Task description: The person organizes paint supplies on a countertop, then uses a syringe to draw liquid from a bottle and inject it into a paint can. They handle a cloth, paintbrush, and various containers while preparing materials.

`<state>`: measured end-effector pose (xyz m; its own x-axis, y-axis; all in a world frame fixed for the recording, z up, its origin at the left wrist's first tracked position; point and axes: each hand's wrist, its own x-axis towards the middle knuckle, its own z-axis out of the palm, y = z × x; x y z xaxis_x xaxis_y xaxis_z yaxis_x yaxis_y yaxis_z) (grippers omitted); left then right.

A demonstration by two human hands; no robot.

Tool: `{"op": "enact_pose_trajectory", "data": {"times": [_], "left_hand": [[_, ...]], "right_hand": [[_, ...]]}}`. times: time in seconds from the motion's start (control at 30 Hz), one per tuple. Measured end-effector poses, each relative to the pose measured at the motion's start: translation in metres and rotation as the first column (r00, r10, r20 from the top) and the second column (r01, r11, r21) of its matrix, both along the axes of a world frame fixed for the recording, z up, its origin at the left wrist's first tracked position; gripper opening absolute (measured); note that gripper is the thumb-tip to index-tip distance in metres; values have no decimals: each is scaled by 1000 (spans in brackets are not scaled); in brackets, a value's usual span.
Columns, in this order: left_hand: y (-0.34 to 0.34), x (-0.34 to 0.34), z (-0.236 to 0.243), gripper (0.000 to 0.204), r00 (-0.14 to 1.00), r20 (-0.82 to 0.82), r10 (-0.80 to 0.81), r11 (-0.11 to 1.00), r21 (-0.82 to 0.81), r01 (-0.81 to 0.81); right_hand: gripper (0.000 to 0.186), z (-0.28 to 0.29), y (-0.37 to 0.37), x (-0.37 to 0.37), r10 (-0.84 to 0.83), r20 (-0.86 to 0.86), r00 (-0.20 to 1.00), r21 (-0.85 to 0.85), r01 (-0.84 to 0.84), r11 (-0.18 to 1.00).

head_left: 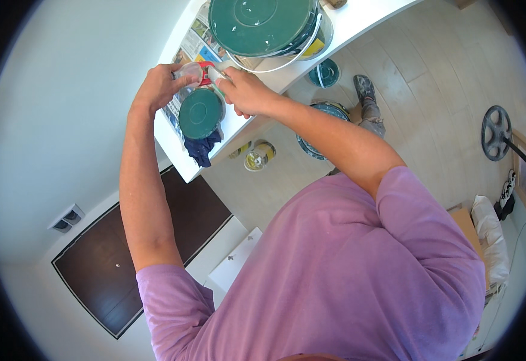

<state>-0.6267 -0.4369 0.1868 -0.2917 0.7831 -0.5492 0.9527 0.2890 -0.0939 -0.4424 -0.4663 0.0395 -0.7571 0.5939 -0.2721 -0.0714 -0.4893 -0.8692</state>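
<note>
My left hand (160,89) is closed round a clear plastic cup-like piece (189,74) above the white worktop. A small red part (205,71) shows at its right side; I cannot tell whether the two are joined. My right hand (242,92) is closed on a slim, pale tool (216,74) whose tip meets the red part. The tool's kind is not clear, as the fingers cover much of it. Just below the hands stands a small tub with a green lid (200,114), with a dark blue cloth (200,149) beside it.
A large bucket with a green lid (263,24) and wire handle stands on the white worktop (185,169), over newspaper (194,40). On the floor are a teal bucket (324,73), a larger paint bucket (317,144) and a yellow-labelled can (259,156). Another person's shoe (365,88) is nearby.
</note>
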Motion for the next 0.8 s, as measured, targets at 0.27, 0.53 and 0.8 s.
{"op": "enact_pose_trajectory", "data": {"times": [0.27, 0.53, 0.8], "left_hand": [[-2, -5, -3, 59, 999, 29, -46, 998, 33, 45], [-4, -7, -6, 59, 996, 30, -81, 995, 64, 79], [-1, -6, -4, 73, 998, 44, -51, 999, 15, 50]], "right_hand": [[48, 5, 5, 3, 54, 46, 998, 35, -55, 998], [48, 9, 11, 2, 102, 81, 991, 31, -105, 994], [50, 10, 14, 5, 126, 99, 987, 58, -132, 990]]}}
